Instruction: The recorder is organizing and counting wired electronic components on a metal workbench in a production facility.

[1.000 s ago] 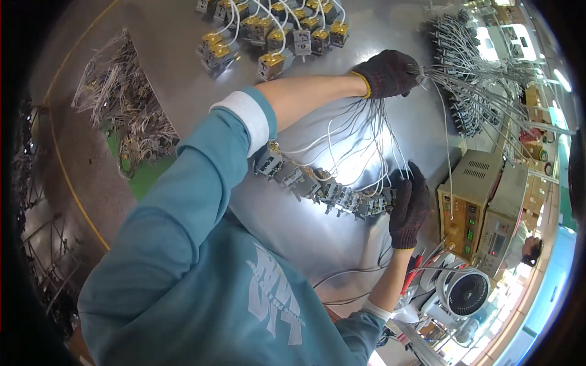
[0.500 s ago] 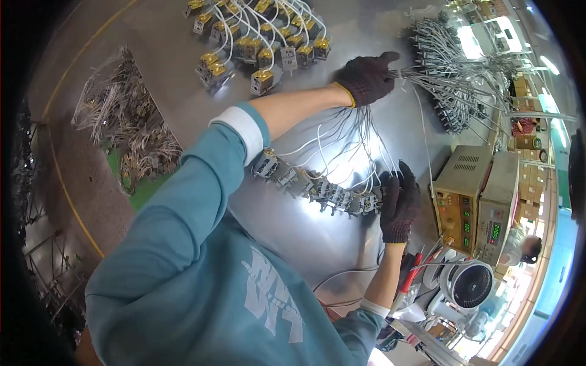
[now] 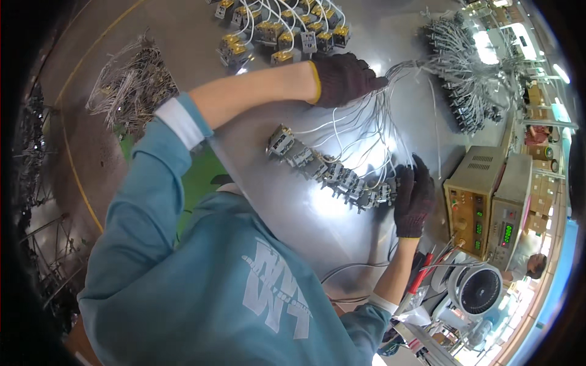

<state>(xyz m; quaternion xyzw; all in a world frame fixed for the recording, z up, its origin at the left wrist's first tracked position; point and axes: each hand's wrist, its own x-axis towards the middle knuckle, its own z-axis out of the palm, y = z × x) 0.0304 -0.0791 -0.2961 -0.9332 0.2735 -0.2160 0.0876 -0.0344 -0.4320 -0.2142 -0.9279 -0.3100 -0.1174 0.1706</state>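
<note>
Now the left hand [image 3: 343, 78], closed around a gathered bundle of white wires [image 3: 372, 125], has drawn a little further from the body than a second ago, pulling the strands tauter. Below it, the right hand [image 3: 414, 196] presses flat on the end of the row of small grey components [image 3: 329, 172] on the table [image 3: 293, 207], pinning them; so the wires look nearly sorted.

Two gloved hands are at work, the left hand [image 3: 345, 78] and the right hand [image 3: 414, 196]. One row of about eight small grey relays [image 3: 332, 172] lies on the tabletop [image 3: 183, 36]. Two beige meters [image 3: 471, 198] stand side by side. One round fan [image 3: 479, 291] sits near them. Far off lie roughly a dozen yellow-topped parts [image 3: 278, 30], too crowded to count exactly.
</note>
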